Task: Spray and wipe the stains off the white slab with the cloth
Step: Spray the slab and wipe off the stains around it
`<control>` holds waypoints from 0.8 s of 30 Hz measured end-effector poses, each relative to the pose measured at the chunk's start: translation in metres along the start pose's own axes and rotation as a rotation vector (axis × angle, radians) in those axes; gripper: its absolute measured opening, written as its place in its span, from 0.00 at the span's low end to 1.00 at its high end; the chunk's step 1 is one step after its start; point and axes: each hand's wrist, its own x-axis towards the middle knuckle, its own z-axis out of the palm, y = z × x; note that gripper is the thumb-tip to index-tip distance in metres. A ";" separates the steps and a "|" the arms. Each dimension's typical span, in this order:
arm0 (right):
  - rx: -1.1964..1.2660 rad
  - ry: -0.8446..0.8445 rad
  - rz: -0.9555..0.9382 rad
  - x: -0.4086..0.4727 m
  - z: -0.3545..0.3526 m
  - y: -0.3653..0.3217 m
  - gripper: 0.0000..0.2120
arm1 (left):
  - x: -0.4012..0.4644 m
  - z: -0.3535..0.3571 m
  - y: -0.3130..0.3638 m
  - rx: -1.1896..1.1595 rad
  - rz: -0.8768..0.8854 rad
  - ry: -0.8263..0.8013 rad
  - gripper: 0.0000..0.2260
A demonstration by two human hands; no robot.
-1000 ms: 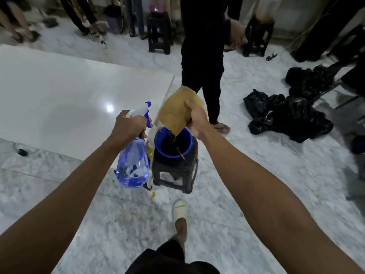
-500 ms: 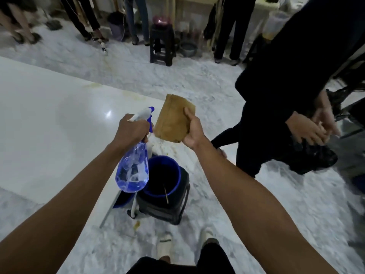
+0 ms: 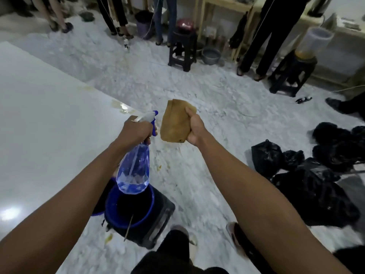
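White slab (image 3: 49, 119) filling the left of the frame, yellowish stains (image 3: 120, 105) along its far edge. Left hand (image 3: 136, 130) at centre, fingers wrapped round the neck of a blue spray bottle (image 3: 134, 169) hanging over a blue bucket (image 3: 110, 214). Just right of it, right hand (image 3: 194, 128) clasping a folded tan cloth (image 3: 174, 121), thumb across its top edge, held above the marble floor (image 3: 207, 95). Black bags (image 3: 316, 175) at the right edge

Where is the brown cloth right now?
In the head view the brown cloth is just right of centre, folded and held in the right hand above the floor, close beside the spray bottle in the left hand.
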 end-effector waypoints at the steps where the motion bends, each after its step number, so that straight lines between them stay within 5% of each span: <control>1: 0.002 -0.008 0.000 0.011 -0.004 -0.011 0.25 | 0.009 0.008 0.006 -0.011 0.005 0.011 0.09; 12: -0.095 -0.142 0.075 0.170 0.014 -0.134 0.24 | 0.180 0.037 0.078 -0.069 -0.037 0.143 0.10; 24: -0.244 -0.333 0.076 0.366 0.154 -0.283 0.25 | 0.373 -0.025 0.184 -0.146 -0.122 0.374 0.12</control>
